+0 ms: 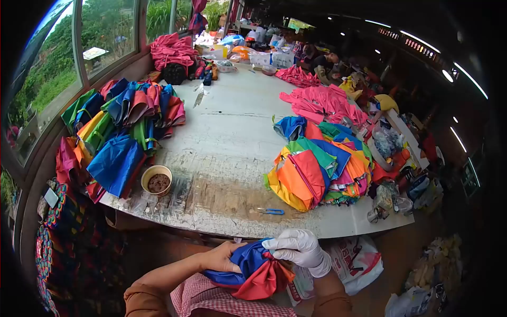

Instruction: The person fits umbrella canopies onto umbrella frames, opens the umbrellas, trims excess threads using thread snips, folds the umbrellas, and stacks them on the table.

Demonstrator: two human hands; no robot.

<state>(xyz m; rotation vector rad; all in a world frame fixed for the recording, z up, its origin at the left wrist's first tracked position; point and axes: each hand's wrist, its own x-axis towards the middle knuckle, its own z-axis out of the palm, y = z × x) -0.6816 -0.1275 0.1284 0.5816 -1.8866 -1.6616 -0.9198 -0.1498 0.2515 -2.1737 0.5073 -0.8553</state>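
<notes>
A bundle of blue, red and orange fabric (259, 269) is gathered over my lap, in front of the table's near edge. My left hand (224, 257), bare, grips its left side with the fingers partly tucked behind the cloth. Above the bundle's top right, my right hand (298, 248) wears a white glove, its fingers bent and pressed onto the gathered cloth; what lies between the fingertips is hidden. Beneath the fabric shows a red-and-white checked cloth (227, 302). Blue-handled thread snips (271, 211) lie on the table just beyond my right hand.
The worn table (227, 153) bears a rainbow-coloured fabric pile (322, 164) at right and another fabric heap (121, 121) at left. A bowl of brown stuff (157, 180) stands near the front left. Pink cloth (327, 103) lies farther back. Plastic bags (356, 264) sit below, right.
</notes>
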